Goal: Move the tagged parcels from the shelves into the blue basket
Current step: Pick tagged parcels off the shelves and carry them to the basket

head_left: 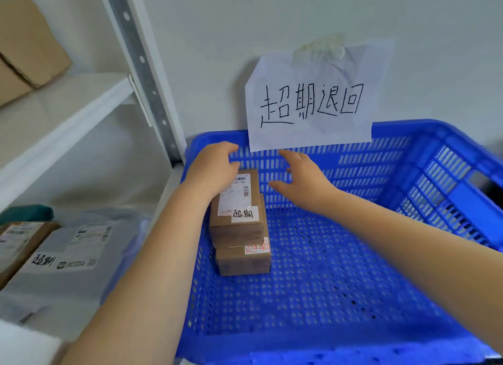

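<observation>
Two small brown cardboard parcels are stacked at the left side of the blue basket (pixel 353 269). The upper parcel (pixel 239 201) carries a shipping label and a white tag with black characters. The lower parcel (pixel 242 261) has a white tag with red characters. My left hand (pixel 212 168) rests on the far end of the upper parcel, fingers curled over it. My right hand (pixel 302 179) hovers just right of the stack with fingers spread, holding nothing.
A paper sign (pixel 313 100) with handwritten characters is taped to the wall above the basket. A white shelf unit (pixel 81 125) stands at the left. Its lower shelf holds a grey tagged mailer bag (pixel 68 258) and a brown box (pixel 19 245). Cardboard boxes (pixel 24 46) sit on the upper shelf.
</observation>
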